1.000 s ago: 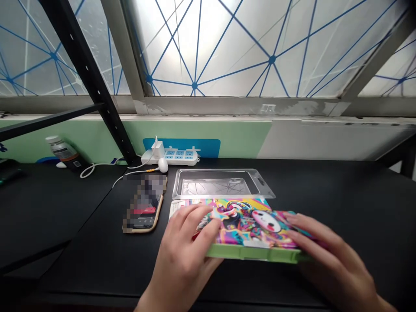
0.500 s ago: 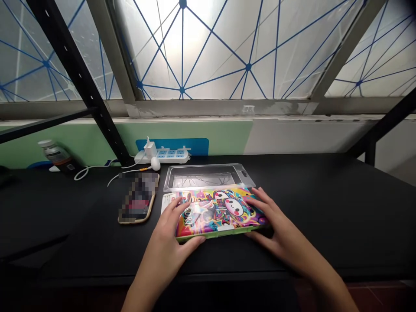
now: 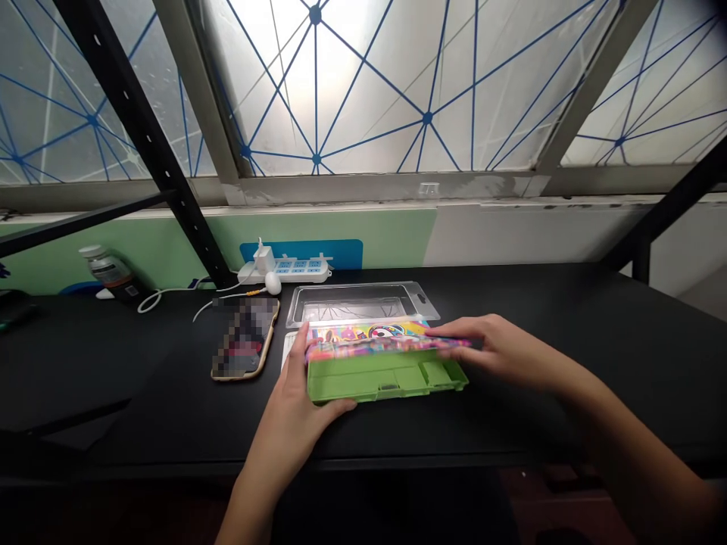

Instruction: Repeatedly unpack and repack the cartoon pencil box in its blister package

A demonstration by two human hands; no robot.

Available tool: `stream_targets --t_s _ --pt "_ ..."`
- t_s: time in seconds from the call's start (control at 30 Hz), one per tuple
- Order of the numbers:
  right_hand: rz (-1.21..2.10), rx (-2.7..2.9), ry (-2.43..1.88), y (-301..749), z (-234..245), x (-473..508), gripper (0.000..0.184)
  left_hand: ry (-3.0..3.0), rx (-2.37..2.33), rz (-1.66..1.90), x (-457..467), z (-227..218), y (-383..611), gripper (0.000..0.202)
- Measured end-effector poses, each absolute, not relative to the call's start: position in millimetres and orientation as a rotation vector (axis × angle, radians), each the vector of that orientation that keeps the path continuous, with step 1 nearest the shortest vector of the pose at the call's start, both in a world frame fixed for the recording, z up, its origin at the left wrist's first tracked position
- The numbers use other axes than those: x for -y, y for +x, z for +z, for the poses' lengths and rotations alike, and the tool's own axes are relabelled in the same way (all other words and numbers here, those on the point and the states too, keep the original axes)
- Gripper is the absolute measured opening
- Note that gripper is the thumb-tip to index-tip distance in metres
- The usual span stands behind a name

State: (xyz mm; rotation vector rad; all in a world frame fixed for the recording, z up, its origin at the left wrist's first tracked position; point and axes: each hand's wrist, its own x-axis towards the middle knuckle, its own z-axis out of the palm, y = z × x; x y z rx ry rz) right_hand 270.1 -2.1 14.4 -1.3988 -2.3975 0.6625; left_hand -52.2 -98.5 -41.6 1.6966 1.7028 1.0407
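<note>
A pencil case (image 3: 369,382) with a green inside and a colourful cartoon-printed lid (image 3: 352,347) lies in front of me, its lid partly raised. Bare green compartments show in its base. My left hand (image 3: 298,390) grips the left end, thumb along the front edge and fingers at the far side. At the lid's right end, my right hand (image 3: 482,344) holds its edge between thumb and fingers. Behind the case sits a clear plastic package tray (image 3: 363,301), with a white card (image 3: 288,348) partly hidden under the left end.
A phone (image 3: 247,341) lies on the black table (image 3: 539,424), left of the case. Further back are a white power strip (image 3: 301,270), a charging cable (image 3: 153,297) and a bottle (image 3: 110,274). Black metal posts (image 3: 153,144) rise before the window.
The lid has swung up from its closed position, baring the green base. My right hand has moved from the case's right side up to the lid's edge; my left hand stays at the left end.
</note>
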Motion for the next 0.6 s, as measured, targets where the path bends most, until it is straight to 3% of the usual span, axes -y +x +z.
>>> stream_targets --t_s 0.13,0.27,0.4,0.5,0.6 --pt "0.561 2.165 -1.559 260 5 -12 0.060 1.650 -1.744 1.012 100 -42 -50 0.121" --pt "0.594 2.091 -1.503 261 -17 -4 0.049 1.668 -1.752 0.999 101 -40 -49 0.117" --pt "0.731 2.129 -1.419 280 -31 12 0.053 1.605 -1.817 0.978 101 -37 -48 0.114" --pt "0.805 2.167 -1.300 294 -37 23 0.064 1.600 -1.872 0.968 99 -38 -49 0.102" --pt "0.805 2.154 -1.251 299 -40 35 0.076 1.679 -1.886 0.932 96 -41 -51 0.075"
